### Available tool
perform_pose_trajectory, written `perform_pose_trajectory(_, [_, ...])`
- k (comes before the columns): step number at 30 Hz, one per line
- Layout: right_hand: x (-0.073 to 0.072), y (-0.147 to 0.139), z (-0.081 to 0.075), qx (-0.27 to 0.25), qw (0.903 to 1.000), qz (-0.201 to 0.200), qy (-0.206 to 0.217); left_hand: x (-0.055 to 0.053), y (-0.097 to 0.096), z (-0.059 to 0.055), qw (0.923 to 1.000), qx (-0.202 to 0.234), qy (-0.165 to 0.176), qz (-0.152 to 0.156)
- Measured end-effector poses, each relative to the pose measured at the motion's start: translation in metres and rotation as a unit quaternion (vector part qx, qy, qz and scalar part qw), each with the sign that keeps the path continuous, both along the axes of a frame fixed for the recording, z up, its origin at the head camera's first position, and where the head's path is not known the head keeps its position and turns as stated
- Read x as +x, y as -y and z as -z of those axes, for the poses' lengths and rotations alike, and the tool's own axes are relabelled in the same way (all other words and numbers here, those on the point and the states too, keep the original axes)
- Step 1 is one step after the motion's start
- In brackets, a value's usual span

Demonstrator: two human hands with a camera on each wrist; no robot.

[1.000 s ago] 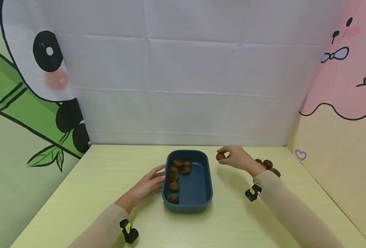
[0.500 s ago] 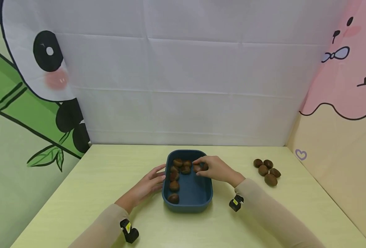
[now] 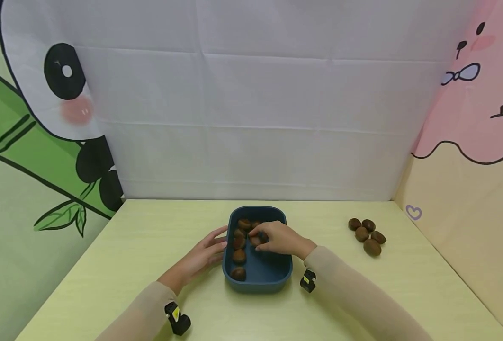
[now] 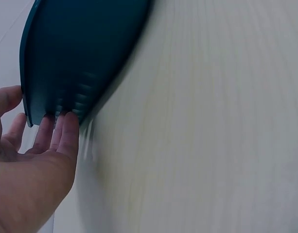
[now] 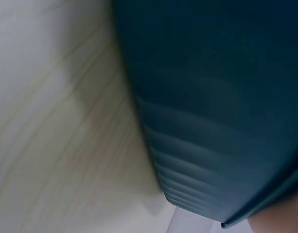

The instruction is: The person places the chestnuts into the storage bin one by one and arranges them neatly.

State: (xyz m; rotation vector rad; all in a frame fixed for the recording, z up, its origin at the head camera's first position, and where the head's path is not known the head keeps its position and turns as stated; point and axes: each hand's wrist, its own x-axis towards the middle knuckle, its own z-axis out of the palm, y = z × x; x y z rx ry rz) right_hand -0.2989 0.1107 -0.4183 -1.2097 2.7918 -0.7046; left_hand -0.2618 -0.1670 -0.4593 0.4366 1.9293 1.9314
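Chestnut [image 3: 255, 241] pinched in the curled grip of the right hand [image 3: 278, 238] has shifted leftward inside the blue box [image 3: 257, 286], bringing it close to the row of nuts [image 3: 239, 256], while the left hand [image 3: 203, 253], fingers extended, merely touches its outer side.

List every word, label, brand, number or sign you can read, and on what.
No readable words, labels, brands or numbers, including on the blue container and chestnuts.
Yellow patches on the black wrist cameras: too small to tell if they bear text.
Heart symbol: purple outline on the right wall.
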Motion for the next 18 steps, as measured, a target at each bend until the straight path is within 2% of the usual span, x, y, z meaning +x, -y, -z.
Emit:
perform_pose_trajectory(8, [-0.0009, 0.0041, 0.0028, 0.041, 0.999, 0.013, -0.015, 0.0, -0.0008, -0.0003, 1.0, 0.006, 0.002, 0.0])
perform_pose_trajectory(18, [-0.0034, 0.0068, 0.0044, 0.063, 0.9976, 0.023, -0.019, 0.0006, -0.0009, -0.0019, 1.0, 0.005, 0.003, 0.0])
